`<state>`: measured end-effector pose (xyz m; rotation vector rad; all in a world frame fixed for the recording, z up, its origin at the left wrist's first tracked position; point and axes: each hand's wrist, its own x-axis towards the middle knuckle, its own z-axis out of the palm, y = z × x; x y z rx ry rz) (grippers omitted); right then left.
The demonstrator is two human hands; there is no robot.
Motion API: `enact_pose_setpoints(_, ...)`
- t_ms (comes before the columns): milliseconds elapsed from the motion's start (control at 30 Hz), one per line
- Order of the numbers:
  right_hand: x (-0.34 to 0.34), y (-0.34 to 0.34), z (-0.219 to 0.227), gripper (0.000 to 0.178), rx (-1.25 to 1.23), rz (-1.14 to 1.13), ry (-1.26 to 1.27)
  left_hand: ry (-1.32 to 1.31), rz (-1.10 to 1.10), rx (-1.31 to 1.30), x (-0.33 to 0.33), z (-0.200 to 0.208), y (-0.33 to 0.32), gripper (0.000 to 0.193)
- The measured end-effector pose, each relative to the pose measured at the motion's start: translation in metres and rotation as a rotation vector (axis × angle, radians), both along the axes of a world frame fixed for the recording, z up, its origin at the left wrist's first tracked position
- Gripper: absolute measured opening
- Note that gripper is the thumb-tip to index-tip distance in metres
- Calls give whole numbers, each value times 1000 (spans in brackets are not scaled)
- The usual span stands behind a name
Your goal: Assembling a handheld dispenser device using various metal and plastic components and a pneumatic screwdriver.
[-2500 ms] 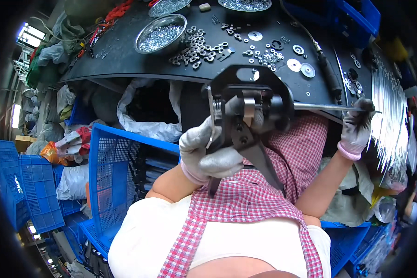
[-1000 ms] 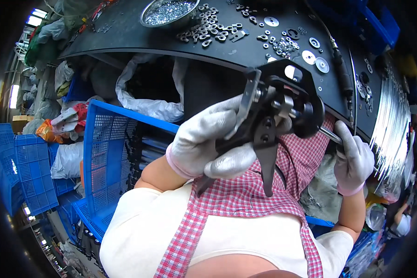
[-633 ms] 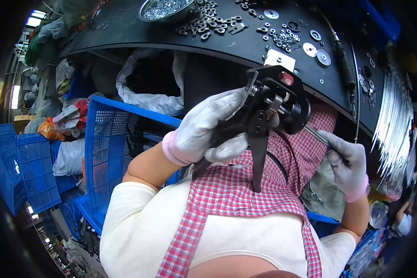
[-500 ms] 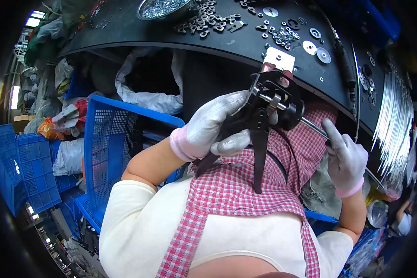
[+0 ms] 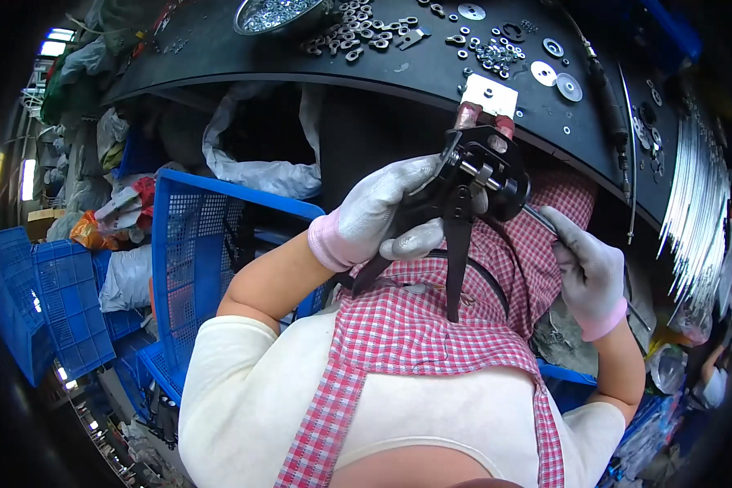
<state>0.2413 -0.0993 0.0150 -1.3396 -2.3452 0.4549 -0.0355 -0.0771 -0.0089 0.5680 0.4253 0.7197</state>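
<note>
In front of my lap is a black caulking gun (image 5: pixel 486 180) with a round collar, a long tapered trigger and a silver mechanism inside its frame. My left hand (image 5: pixel 389 207), in a grey-coated glove with a pink cuff, is closed around its handle. A steel rod (image 5: pixel 540 220) enters the collar from the right. My right hand (image 5: pixel 584 272), gloved alike, is closed on this rod, which runs on past the palm toward the lower right. The frame's far end sits against red-brown blocks (image 5: pixel 468 115) below a pale metal plate (image 5: pixel 491 95) at the bench edge.
On the black bench (image 5: pixel 415 75) lie metal eye-shaped parts (image 5: pixel 364 31), small nuts (image 5: pixel 498 55), discs (image 5: pixel 569 86) and a bowl of small parts (image 5: pixel 275 15). A power screwdriver (image 5: pixel 608 106) and bundled rods (image 5: pixel 695 203) are on the right. A blue crate (image 5: pixel 169 260) stands left.
My right hand has moved left along the rod toward the collar, its fingers curling more around it. The gun has shifted only slightly in my left hand.
</note>
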Motion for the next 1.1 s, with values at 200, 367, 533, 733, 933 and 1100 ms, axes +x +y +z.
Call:
enact_pose_setpoints(200,5,12,8,31,-807,-89,446,5,68,-162,3,11,1,53)
enact_pose_setpoints(367,-3,-1,3,30,229,-11,-301,-71,-61,110,-4,-8,7,50)
enact_pose_setpoints(533,11,24,9,31,-1271,8,554,37,-15,122,-3,5,1,51)
enact_pose_setpoints(733,-6,8,-5,35,-114,21,127,61,41,32,-1,11,-2,50)
enact_pose_setpoints(933,-1,24,0,63,-1347,111,484,120,-186,48,8,-7,-11,56)
enact_pose_setpoints(1100,-2,20,-2,42,-514,191,340,25,-12,124,0,4,-2,59)
